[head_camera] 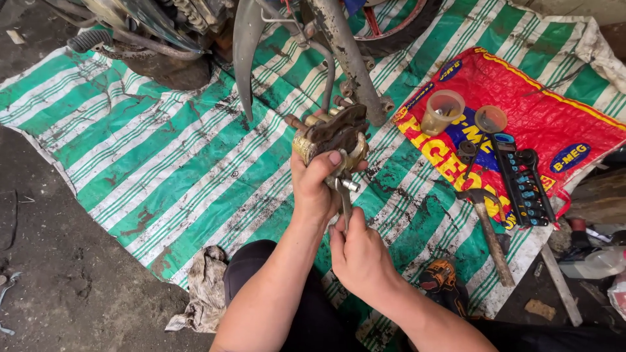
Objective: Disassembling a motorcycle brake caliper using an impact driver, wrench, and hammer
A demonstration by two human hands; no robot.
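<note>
My left hand (pixel 314 186) grips a dirty brass-coloured brake caliper (pixel 329 135), thumb pressed on its lower face. The caliper hangs from a rubber hose (pixel 329 72) that runs up to a motorcycle fork leg (pixel 349 58). My right hand (pixel 358 255) is closed around the handle of a metal wrench (pixel 345 199), whose head sits on a bolt at the caliper's lower edge. Both hands are over a green and white striped tarp (pixel 163 150).
On a red sack (pixel 561 111) at the right lie a clear plastic cup (pixel 442 111), a lid (pixel 490 118), a socket rail (pixel 521 182) and a hammer (pixel 489 231). A dirty rag (pixel 202 287) lies at the tarp's near edge. Motorcycle engine parts (pixel 163 39) stand at the back.
</note>
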